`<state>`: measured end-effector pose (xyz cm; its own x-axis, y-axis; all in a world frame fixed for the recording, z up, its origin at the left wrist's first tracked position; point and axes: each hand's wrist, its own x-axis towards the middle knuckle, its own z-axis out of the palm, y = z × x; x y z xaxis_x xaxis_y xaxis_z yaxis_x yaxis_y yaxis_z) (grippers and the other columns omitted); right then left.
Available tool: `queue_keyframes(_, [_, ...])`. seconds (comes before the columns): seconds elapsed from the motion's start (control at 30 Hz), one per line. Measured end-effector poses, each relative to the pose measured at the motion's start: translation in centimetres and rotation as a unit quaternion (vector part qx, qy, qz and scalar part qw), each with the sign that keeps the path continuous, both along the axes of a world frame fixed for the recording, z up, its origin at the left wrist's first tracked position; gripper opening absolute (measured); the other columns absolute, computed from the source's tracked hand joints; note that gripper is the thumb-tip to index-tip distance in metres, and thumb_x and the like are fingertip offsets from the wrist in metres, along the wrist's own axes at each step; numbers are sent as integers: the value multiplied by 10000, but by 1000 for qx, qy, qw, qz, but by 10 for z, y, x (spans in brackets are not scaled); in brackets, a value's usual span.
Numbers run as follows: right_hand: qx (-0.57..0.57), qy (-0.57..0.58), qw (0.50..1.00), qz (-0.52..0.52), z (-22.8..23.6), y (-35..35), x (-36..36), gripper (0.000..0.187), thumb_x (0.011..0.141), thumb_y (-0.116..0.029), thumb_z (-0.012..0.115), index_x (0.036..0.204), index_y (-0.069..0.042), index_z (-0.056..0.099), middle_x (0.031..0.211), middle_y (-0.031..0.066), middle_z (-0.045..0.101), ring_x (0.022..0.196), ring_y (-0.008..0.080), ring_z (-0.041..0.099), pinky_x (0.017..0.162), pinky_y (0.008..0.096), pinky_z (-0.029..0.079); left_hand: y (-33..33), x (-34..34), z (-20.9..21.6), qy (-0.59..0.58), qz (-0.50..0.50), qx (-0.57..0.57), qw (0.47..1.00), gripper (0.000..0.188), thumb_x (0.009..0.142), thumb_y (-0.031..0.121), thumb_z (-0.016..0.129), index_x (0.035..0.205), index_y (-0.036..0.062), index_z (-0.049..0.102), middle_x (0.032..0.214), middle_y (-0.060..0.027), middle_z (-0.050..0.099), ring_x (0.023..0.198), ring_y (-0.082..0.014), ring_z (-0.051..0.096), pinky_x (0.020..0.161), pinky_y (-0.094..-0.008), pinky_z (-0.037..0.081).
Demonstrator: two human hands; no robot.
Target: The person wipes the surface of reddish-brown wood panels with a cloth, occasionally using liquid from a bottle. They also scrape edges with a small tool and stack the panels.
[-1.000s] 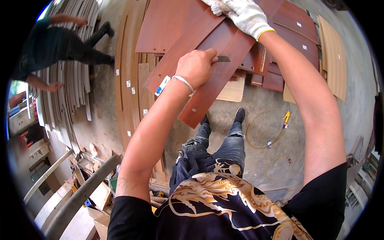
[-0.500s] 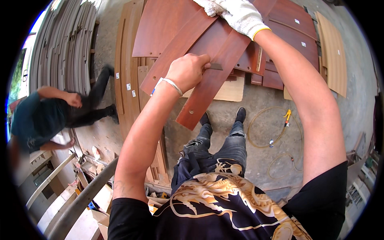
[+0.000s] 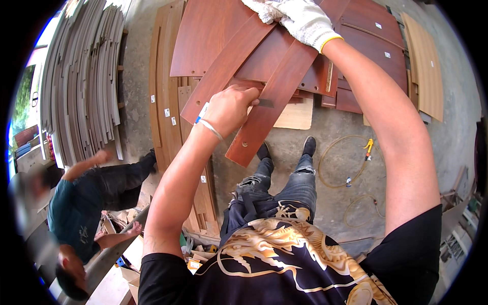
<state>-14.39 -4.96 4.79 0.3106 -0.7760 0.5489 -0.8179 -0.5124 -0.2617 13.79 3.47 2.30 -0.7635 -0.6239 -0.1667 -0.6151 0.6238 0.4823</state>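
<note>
My left hand (image 3: 231, 111) is bare and closed on a thin, flat grey scraper blade (image 3: 265, 103). The blade lies against the face of a narrow reddish-brown wooden board (image 3: 277, 86), whose near end has a round hole. My right hand (image 3: 307, 25) wears a white knit glove with a yellow cuff. It is at the far part of this board, with a crumpled white cloth (image 3: 262, 9) bunched at its fingers; the glove hides the exact grip. A second narrow board (image 3: 223, 66) slants beside it, and wider reddish-brown panels (image 3: 208, 35) lie beneath.
A person in a teal shirt (image 3: 76, 213) is at the left. Stacked grey-brown strips (image 3: 84, 76) and long tan boards (image 3: 161, 91) lie on that side. Lighter panels (image 3: 424, 71) stand at the right. A hose with a yellow spray gun (image 3: 369, 148) coils on the concrete floor.
My left hand and the blade have slid along the board toward its near end. My gloved right hand stays nearly in place. The person at the left has moved closer, toward the lower left.
</note>
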Motion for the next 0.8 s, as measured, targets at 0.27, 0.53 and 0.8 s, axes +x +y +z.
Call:
queue_keyframes(0.27, [-37, 43, 998, 12, 24, 5, 11, 274, 1009, -269, 504, 862, -81, 638, 788, 107, 654, 865, 330, 605, 859, 438, 447, -5, -16, -4, 36, 35, -16, 999, 149, 991, 149, 619, 1092, 95, 714, 978, -188, 722, 966, -410, 674, 820, -497, 536])
queue_keyframes(0.53, [-13, 42, 999, -8, 17, 8, 12, 233, 986, -267, 519, 925, -95, 665, 834, 127, 648, 898, 345, 606, 859, 447, 447, -3, -12, -3, 28, 17, -34, 999, 91, 989, 140, 618, 994, 76, 681, 928, -159, 719, 947, -394, 682, 796, -496, 539])
queue_keyframes(0.8, [-127, 54, 990, 14, 4, 9, 4, 181, 947, -214, 568, 954, -80, 690, 882, 154, 646, 939, 355, 604, 888, 458, 452, -9, -22, -6, 23, 40, -30, 998, 83, 987, 130, 613, 982, 78, 677, 916, -147, 717, 955, -375, 679, 800, -488, 544])
